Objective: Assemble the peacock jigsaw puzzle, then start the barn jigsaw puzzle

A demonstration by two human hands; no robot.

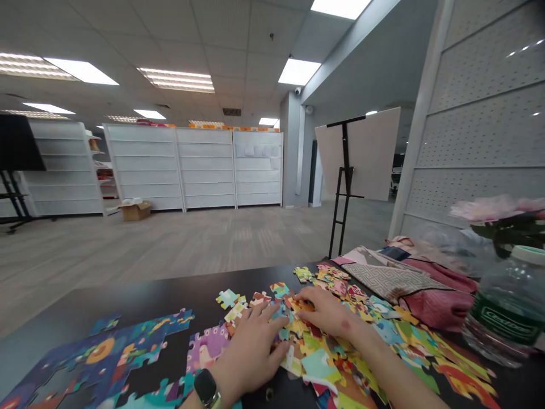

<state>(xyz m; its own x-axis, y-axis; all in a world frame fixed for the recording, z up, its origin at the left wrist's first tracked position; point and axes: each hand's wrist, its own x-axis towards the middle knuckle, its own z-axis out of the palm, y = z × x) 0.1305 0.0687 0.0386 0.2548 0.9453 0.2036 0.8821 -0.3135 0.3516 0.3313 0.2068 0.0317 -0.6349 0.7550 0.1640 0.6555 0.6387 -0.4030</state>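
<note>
Both hands are down on the black table (128, 301), right in the loose pieces (400, 335). The left hand (251, 346) lies flat, palm down, fingers spread and pointing toward one o'clock, fingertips resting on pieces at the near edge of the heap; it grips nothing, just presses on them. A dark watch (207, 388) sits on its wrist. The right hand (326, 312) comes in from five o'clock, fingers curled toward ten o'clock over an orange piece (304, 305); whether it has pinched that piece or only touches it, I cannot tell. The two sets of fingertips are almost meeting in the middle.

The heap of bright pieces spreads from the hands out to three and four o'clock. A few strays lie just at eleven o'clock of the left hand. At eight o'clock sits the joined puzzle (97, 355), blue and purple, with a pink-purple section (204, 349) just beside the left wrist.

At two o'clock of the hands lies folded patterned cloth (395, 281), and at three o'clock stands a bottle (502, 309) with pink flowers (494, 207) behind it. Far back, at twelve, a board on a stand (344, 170) and white shelving (191, 167).
</note>
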